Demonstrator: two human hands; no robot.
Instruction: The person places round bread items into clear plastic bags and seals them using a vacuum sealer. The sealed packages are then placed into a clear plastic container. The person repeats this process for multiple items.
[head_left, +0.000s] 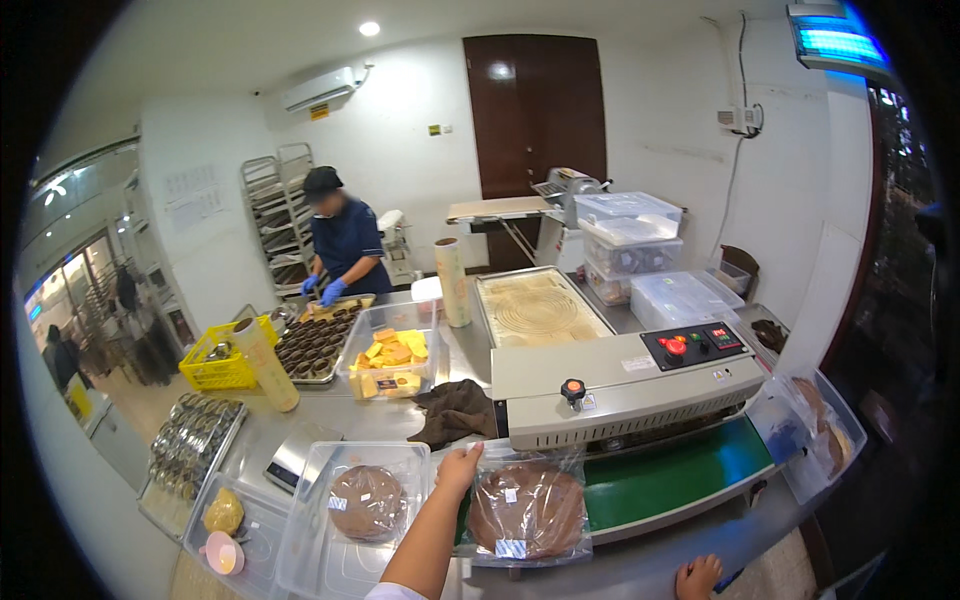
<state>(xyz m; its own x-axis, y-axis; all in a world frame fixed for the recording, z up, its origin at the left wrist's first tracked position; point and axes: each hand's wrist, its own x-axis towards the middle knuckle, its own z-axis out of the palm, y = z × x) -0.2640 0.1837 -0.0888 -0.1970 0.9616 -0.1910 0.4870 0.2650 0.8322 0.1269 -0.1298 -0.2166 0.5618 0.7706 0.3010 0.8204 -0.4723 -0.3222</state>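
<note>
My left hand [458, 467] is closed on the top left corner of a clear plastic bag [530, 508] that holds a flat brown slab of dough. The bag lies at the near end of the green conveyor belt [670, 480] of a bag sealing machine [620, 385]. My right hand [698, 578] is low at the right, by the table's near edge, with fingers curled; a dark blue thing shows beside it, and what it holds is hidden. Left of my forearm, a clear plastic bin [300, 560] holds another bagged brown dough disc [367, 502].
A dark brown cloth [455, 412] lies behind my left hand. Beyond are a tub of yellow packets [390, 362], a tray of dark pieces [318, 345], wrap rolls [453, 283] and stacked clear boxes [628, 245]. A co-worker [345, 240] in blue gloves works at the far left.
</note>
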